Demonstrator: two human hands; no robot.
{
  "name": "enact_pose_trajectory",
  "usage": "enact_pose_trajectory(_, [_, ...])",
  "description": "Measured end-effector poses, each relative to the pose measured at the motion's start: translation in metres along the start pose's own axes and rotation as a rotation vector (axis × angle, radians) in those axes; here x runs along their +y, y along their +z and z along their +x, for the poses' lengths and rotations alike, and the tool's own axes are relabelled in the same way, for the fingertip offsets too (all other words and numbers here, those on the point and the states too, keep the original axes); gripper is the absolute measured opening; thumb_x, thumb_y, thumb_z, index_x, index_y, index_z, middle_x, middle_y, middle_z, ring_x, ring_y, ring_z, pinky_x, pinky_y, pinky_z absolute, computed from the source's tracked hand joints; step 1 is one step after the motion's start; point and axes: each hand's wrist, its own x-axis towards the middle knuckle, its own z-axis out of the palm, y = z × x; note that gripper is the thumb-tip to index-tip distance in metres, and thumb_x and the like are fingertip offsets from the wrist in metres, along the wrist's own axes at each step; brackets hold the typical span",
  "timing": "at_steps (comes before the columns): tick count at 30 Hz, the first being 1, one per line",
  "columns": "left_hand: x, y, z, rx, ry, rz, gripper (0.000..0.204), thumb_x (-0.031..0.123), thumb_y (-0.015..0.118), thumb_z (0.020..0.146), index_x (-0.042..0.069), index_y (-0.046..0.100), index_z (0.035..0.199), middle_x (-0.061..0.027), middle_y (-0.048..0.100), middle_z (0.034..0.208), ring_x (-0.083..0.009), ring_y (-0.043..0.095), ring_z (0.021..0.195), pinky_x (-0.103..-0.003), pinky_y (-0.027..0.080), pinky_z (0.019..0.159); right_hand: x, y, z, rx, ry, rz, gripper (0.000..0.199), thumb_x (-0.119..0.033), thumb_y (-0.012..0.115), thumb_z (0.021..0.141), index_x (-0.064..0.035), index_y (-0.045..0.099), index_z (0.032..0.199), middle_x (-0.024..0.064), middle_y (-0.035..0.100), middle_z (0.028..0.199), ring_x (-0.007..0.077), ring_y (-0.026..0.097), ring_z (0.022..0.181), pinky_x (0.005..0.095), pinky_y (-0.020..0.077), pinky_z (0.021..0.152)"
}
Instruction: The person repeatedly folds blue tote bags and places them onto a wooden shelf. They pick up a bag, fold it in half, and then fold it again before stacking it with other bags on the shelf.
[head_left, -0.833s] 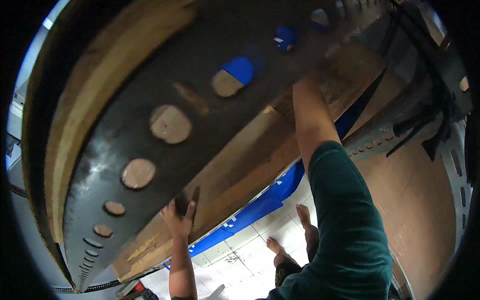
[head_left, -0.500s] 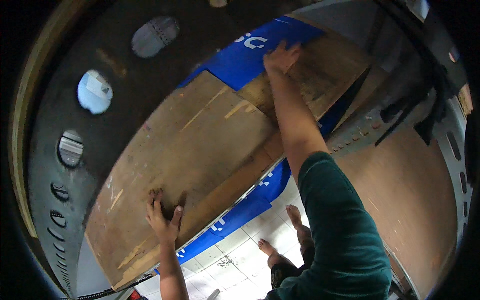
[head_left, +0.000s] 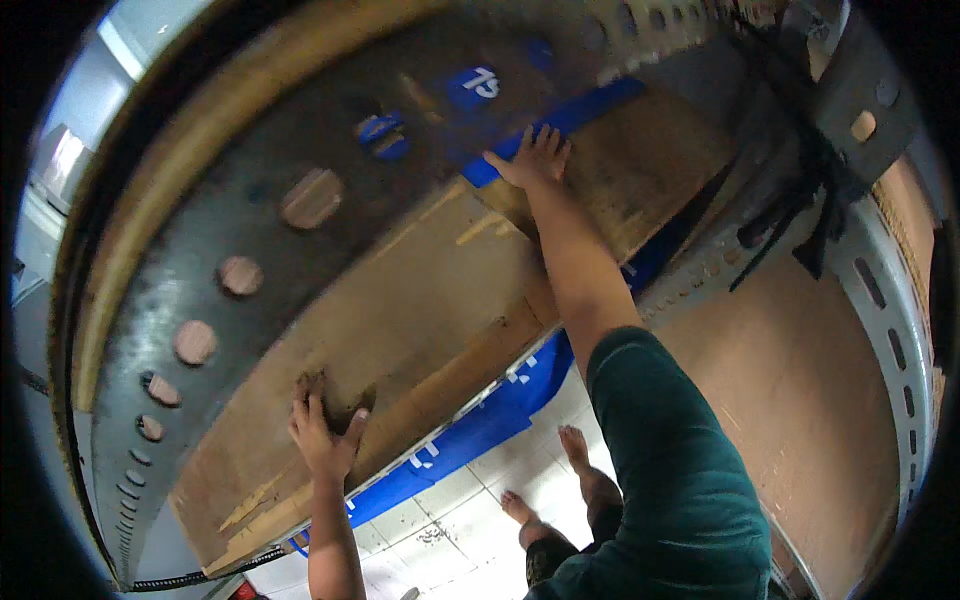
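My left hand [head_left: 325, 440] rests on the near part of a worn brown wooden board [head_left: 400, 310], fingers spread and nothing held. Farther off, my right hand [head_left: 535, 160] is stretched out with fingers apart, at the edge between a blue printed sheet [head_left: 600, 103] and a second brown board [head_left: 650, 150]. That sheet lies at the back of the shelf, partly hidden behind a dark metal beam. More blue sheet [head_left: 440, 465] hangs below the shelf's front edge.
The dark perforated metal beam [head_left: 240, 200] crosses above the boards on the left. Black straps [head_left: 810, 200] hang at the right by a grey slotted upright [head_left: 885, 310]. Another brown panel [head_left: 800, 380] stands at right. White floor tiles [head_left: 470, 500] show below.
My view has tilted, so the metal beam now covers more of the blue sheet and board. My right hand has moved slightly left and nearer; my left hand stays put.
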Motion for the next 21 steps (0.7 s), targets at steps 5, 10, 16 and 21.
enact_pose_trajectory(5, [-0.006, 0.001, -0.002, 0.016, -0.017, 0.012, 0.075, 0.038, 0.075, 0.063, 0.010, 0.048, 0.128, -0.0162, 0.042, 0.134, -0.0330, 0.038, 0.124, -0.045, 0.026, 0.100, -0.001, -0.003, 0.018, 0.013, -0.024, -0.031, 0.108, -0.084, 0.030, 0.071, -0.0097, 0.010, 0.147, 0.0138, 0.008, 0.153, 0.0292, 0.006, 0.141, 0.0485, 0.0040, 0.112])
enact_pose_trajectory(10, [-0.009, 0.003, -0.004, 0.041, 0.018, 0.028, 0.075, 0.040, 0.076, 0.063, 0.010, 0.049, 0.126, -0.0166, 0.046, 0.127, -0.0349, 0.041, 0.119, -0.046, 0.028, 0.098, 0.003, -0.006, 0.020, -0.001, -0.033, 0.027, 0.109, -0.085, 0.030, 0.070, -0.0093, 0.010, 0.146, 0.0137, 0.008, 0.152, 0.0283, 0.006, 0.141, 0.0482, 0.0040, 0.112])
enact_pose_trajectory(16, [-0.002, -0.003, -0.003, -0.080, -0.115, 0.025, 0.073, 0.037, 0.072, 0.067, 0.012, 0.047, 0.131, -0.0156, 0.040, 0.137, -0.0330, 0.035, 0.128, -0.045, 0.024, 0.103, 0.011, -0.006, 0.017, 0.007, -0.074, 0.060, 0.113, -0.087, 0.032, 0.067, -0.0091, 0.010, 0.146, 0.0139, 0.007, 0.153, 0.0280, 0.005, 0.141, 0.0487, 0.0031, 0.112])
enact_pose_trajectory(21, [-0.001, -0.004, -0.004, -0.088, -0.116, 0.022, 0.073, 0.036, 0.073, 0.067, 0.012, 0.047, 0.130, -0.0161, 0.041, 0.137, -0.0327, 0.035, 0.128, -0.045, 0.024, 0.102, 0.007, -0.018, 0.007, -0.017, -0.050, 0.027, 0.115, -0.087, 0.033, 0.066, -0.0082, 0.011, 0.146, 0.0149, 0.008, 0.152, 0.0287, 0.006, 0.141, 0.0491, 0.0033, 0.112])
